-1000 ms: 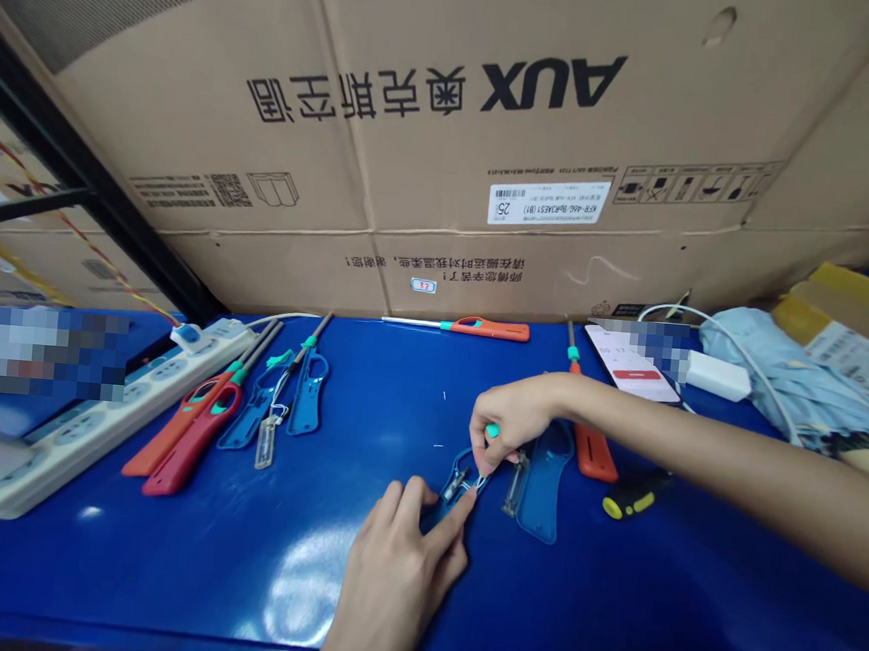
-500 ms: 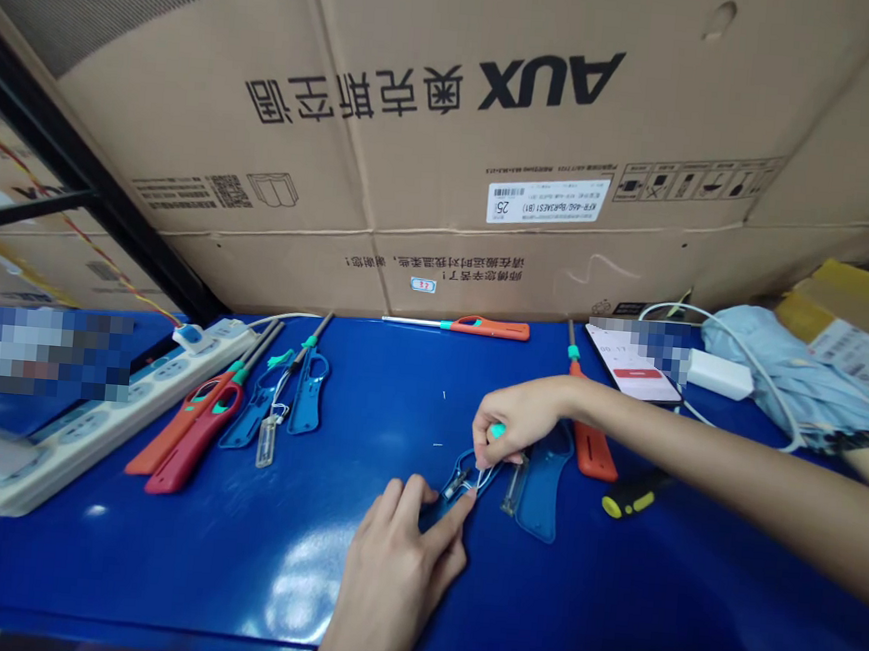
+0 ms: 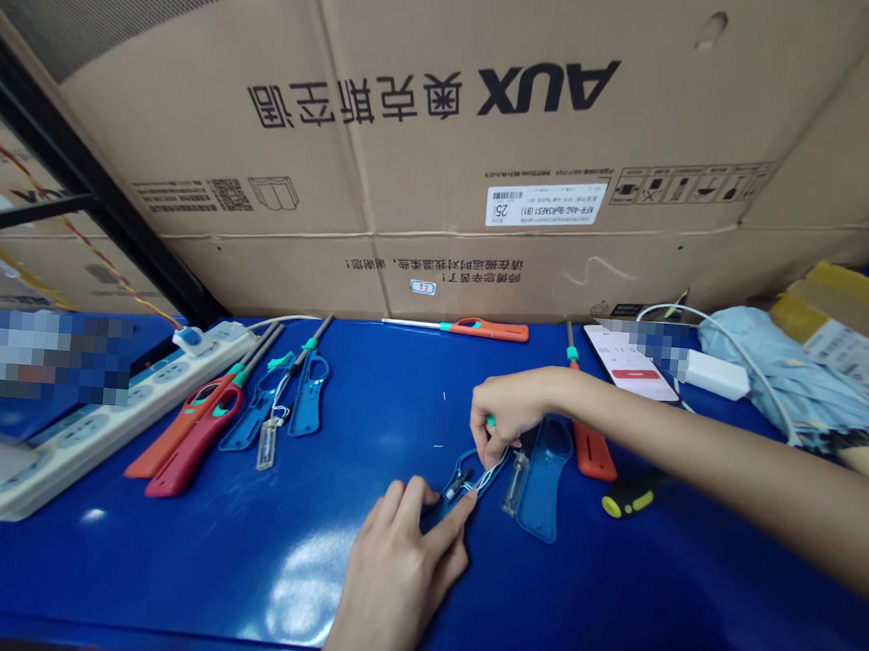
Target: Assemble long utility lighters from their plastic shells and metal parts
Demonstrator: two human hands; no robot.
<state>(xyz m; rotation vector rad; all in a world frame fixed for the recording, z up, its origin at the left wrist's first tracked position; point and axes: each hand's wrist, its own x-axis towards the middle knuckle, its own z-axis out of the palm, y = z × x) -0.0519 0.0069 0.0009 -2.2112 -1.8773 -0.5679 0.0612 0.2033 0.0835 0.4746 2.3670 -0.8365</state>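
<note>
Near the middle of the table, my left hand (image 3: 397, 558) grips the lower end of a blue lighter shell half (image 3: 460, 465), its forefinger pressed against the thin white wires (image 3: 484, 480) inside. My right hand (image 3: 512, 410) is closed over the shell's upper part, fingertips pinched at the wires. A bit of green plastic (image 3: 491, 421) shows between its fingers. Just right of the shell lies a clear fuel tank (image 3: 515, 484), and beside that the other blue shell half (image 3: 545, 480). The parts under my right palm are hidden.
An opened blue lighter (image 3: 267, 443) and two red-orange lighters (image 3: 196, 437) lie left, by a white power strip (image 3: 111, 420). Another orange lighter (image 3: 490, 329) lies at the back. On the right are an orange lighter (image 3: 594, 452), a black-yellow screwdriver (image 3: 628, 498) and a phone (image 3: 637, 372).
My right hand has shifted slightly left while its fingertips have moved a little right along the wires, which show more now. My left hand stays in place.
</note>
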